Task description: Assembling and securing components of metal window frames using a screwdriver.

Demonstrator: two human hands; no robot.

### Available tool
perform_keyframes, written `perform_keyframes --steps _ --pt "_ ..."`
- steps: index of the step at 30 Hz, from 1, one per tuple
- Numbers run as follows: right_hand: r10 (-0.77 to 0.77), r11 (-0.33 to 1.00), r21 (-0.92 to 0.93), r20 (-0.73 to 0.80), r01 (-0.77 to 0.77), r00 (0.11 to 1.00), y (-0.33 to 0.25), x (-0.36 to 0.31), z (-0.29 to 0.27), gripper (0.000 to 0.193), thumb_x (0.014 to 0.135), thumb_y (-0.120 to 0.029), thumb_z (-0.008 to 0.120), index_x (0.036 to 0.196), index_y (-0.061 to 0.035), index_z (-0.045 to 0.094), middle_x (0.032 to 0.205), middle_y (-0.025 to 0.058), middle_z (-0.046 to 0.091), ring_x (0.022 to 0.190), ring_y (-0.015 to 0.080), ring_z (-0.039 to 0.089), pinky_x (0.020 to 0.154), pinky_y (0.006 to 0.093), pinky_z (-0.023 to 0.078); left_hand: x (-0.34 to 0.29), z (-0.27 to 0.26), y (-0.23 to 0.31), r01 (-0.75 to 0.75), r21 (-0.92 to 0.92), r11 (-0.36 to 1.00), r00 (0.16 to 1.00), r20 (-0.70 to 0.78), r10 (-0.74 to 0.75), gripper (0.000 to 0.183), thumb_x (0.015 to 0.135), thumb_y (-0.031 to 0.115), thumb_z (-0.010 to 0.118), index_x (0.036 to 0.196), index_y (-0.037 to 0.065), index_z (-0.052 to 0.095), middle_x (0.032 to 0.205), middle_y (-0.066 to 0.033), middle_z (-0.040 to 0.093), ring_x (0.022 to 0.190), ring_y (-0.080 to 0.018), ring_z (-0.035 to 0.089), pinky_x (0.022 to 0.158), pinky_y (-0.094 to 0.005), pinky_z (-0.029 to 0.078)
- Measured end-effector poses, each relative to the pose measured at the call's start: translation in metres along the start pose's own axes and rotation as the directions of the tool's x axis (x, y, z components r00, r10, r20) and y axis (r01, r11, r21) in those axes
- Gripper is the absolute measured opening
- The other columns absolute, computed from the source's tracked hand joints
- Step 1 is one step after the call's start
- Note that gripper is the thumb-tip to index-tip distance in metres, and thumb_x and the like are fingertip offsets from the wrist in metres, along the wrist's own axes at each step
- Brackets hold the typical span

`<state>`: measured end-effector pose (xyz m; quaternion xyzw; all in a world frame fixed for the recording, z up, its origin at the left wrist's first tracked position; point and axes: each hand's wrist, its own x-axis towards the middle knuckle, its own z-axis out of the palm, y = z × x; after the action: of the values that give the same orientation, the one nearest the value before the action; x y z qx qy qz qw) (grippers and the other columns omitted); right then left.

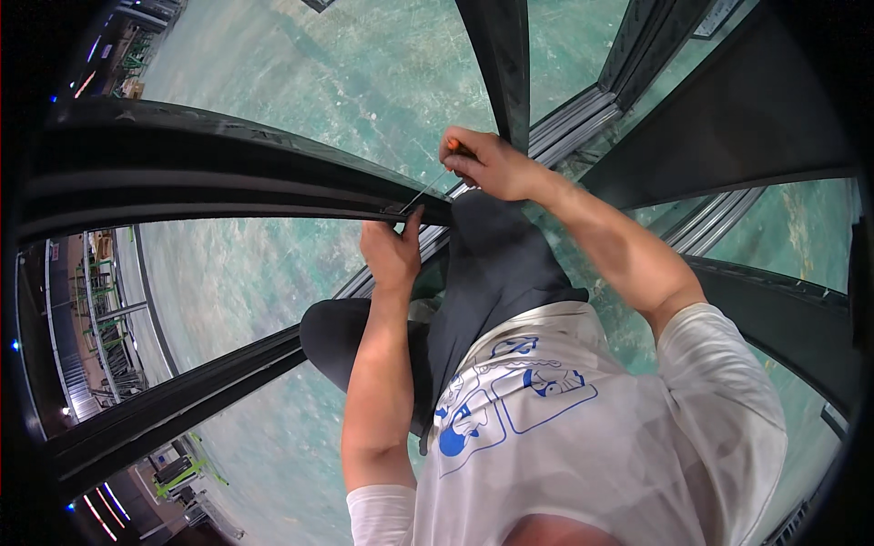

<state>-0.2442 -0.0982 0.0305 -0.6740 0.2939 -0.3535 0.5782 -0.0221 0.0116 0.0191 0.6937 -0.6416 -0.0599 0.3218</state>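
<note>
My right hand [487, 168] is closed around the orange handle of a screwdriver [424, 193]. Its thin shaft slants down to the left, and the tip meets a small metal fitting [394, 210] on the edge of a long black frame profile [228, 155]. Just below that spot, my left hand [391, 257] grips the profile's lower edge, thumb up beside the fitting. The other left fingers are partly hidden. The profile runs from the far left to my knee [496, 237], close to the screwdriver.
Silver floor tracks [574, 120] run diagonally under the work. Dark upright frames [505, 73] and a large dark panel [728, 109] stand at the right. Another black bar [182, 391] crosses the lower left. Green-framed equipment [182, 475] stands beyond it on the mottled green floor [273, 64].
</note>
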Motion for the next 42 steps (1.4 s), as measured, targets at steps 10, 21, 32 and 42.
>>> perform_keyframes --steps 10,21,32,42 --pt "-0.081 0.895 -0.446 -0.172 -0.004 0.982 -0.005 -0.028 0.008 0.025 0.105 -0.028 0.062 0.116 -0.0053 0.062 0.105 0.0180 0.072 0.095 0.0354 0.071 0.085 0.0464 0.055 -0.001 0.003 -0.005 -0.035 -0.044 0.998 0.999 -0.023 0.034 0.024 0.088 0.015 0.083 0.102 0.000 0.072 0.096 -0.0195 0.076 0.090 -0.0364 0.075 0.079 -0.0426 0.056" --pt "-0.006 0.997 0.073 -0.332 0.032 0.943 0.013 -0.031 0.019 0.034 0.108 -0.011 0.050 0.141 -0.0054 0.054 0.103 0.0067 0.072 0.072 0.0096 0.061 0.070 0.0274 0.053 -0.004 0.007 -0.010 -0.056 0.033 0.998 0.997 -0.049 0.058 0.025 0.088 0.017 0.084 0.101 0.000 0.071 0.093 -0.0195 0.076 0.086 -0.0371 0.076 0.075 -0.0440 0.056" --pt "0.294 0.795 0.605 -0.327 -0.040 0.898 0.005 -0.023 0.036 0.014 0.111 -0.020 0.051 0.109 -0.0071 0.053 0.080 -0.0033 0.048 0.062 0.0052 0.045 0.056 0.0241 0.038 -0.002 0.004 -0.010 -0.034 -0.018 0.999 0.999 -0.016 0.033 0.024 0.089 0.017 0.084 0.102 0.000 0.072 0.092 -0.0187 0.077 0.088 -0.0357 0.077 0.077 -0.0417 0.057" --pt "0.163 0.862 0.499 -0.442 0.091 0.882 0.015 -0.030 0.039 0.016 0.108 -0.020 0.056 0.107 -0.0041 0.055 0.079 -0.0013 0.052 0.065 0.0063 0.048 0.057 0.0263 0.042 -0.002 0.004 -0.011 -0.068 -0.024 0.997 0.997 -0.031 0.067 0.025 0.088 0.017 0.085 0.101 -0.001 0.072 0.092 -0.0192 0.077 0.089 -0.0362 0.077 0.077 -0.0418 0.057"
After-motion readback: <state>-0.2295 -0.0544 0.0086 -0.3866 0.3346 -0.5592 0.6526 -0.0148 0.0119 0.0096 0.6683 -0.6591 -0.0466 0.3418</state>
